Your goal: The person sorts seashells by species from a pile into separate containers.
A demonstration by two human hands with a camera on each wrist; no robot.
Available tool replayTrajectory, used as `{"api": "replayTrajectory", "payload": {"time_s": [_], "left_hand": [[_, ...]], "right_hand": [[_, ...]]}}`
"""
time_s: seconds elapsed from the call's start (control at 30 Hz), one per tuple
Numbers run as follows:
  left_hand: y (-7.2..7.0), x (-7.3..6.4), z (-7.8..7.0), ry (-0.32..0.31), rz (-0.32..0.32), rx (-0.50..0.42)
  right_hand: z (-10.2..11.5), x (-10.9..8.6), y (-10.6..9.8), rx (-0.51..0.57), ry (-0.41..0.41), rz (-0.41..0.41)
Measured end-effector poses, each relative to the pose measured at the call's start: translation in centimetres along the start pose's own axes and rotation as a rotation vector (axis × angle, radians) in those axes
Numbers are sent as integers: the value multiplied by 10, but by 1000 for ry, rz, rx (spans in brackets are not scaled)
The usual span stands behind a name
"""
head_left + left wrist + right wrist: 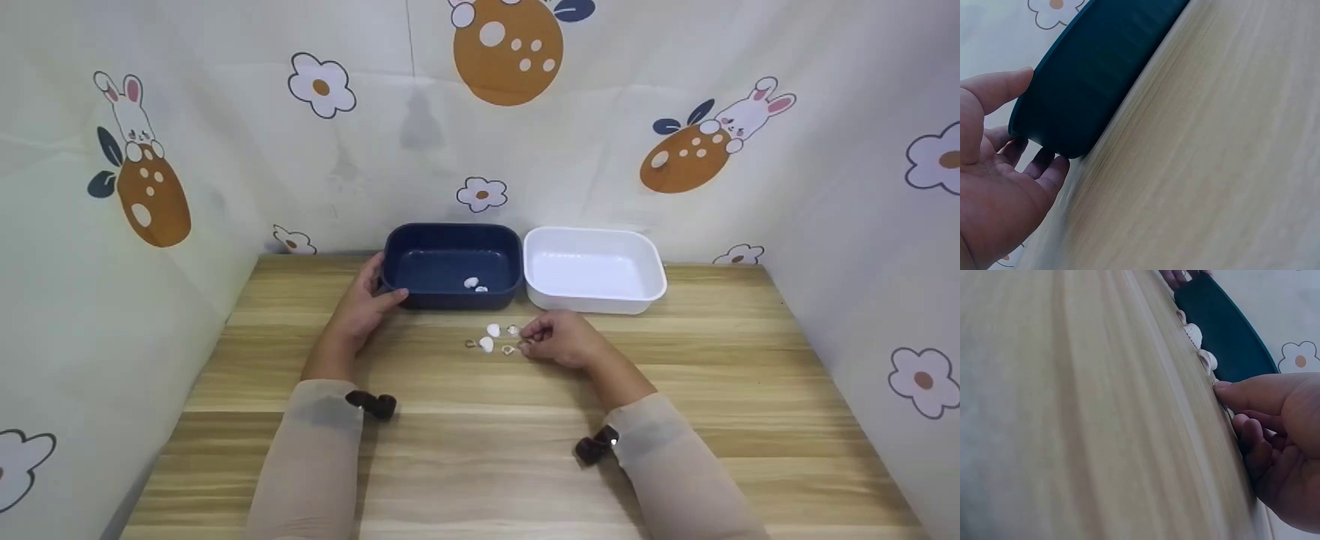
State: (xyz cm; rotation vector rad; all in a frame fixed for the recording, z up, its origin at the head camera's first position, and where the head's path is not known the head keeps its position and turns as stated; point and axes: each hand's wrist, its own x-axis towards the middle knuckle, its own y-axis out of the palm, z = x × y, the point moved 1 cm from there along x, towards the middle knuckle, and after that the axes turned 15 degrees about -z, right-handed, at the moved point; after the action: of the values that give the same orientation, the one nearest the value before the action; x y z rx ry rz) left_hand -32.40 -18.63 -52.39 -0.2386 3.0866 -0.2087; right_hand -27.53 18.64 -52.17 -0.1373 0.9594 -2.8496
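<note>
My left hand (360,307) grips the left end of a dark blue box (463,301), its thumb at the front rim. The left wrist view shows the thumb (1008,90) on the rim and the other fingers against the end wall. Two white shells (471,283) lie inside this box. On the table before it are two more white shells (487,344) and several small ring-like pieces (508,350). My right hand (566,341) reaches down among these pieces, thumb and forefinger bent at a small shiny piece (1215,382). Whether they pinch it is hidden.
A white box (592,306) stands right beside the dark blue one, near the back edge of the wooden table (480,450). Patterned cloth (585,150) hangs behind the table and along both sides.
</note>
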Motion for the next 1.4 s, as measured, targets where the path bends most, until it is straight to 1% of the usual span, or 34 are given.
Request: {"api": "replayTrajectory", "payload": {"time_s": [0.23, 0.4, 0.47, 0.7, 0.87, 1.17, 1.4], "left_hand": [[1, -1, -2, 2, 4, -15], [1, -2, -2, 11, -5, -12], [1, -2, -2, 6, -5, -10], [0, 0, -1, -41, -8, 24], [-1, 1, -1, -38, -7, 27], [0, 0, 0, -24, -14, 26], [-1, 0, -1, -20, -8, 23]], "right_hand": [[2, 0, 0, -55, -41, 27], [2, -1, 0, -60, -57, 27], [3, -1, 0, -61, -57, 25], [4, -2, 0, -123, -87, 0], [3, -1, 1, -129, -99, -4], [3, -1, 1, -119, -76, -6], [2, 0, -3, -125, -78, 3]]}}
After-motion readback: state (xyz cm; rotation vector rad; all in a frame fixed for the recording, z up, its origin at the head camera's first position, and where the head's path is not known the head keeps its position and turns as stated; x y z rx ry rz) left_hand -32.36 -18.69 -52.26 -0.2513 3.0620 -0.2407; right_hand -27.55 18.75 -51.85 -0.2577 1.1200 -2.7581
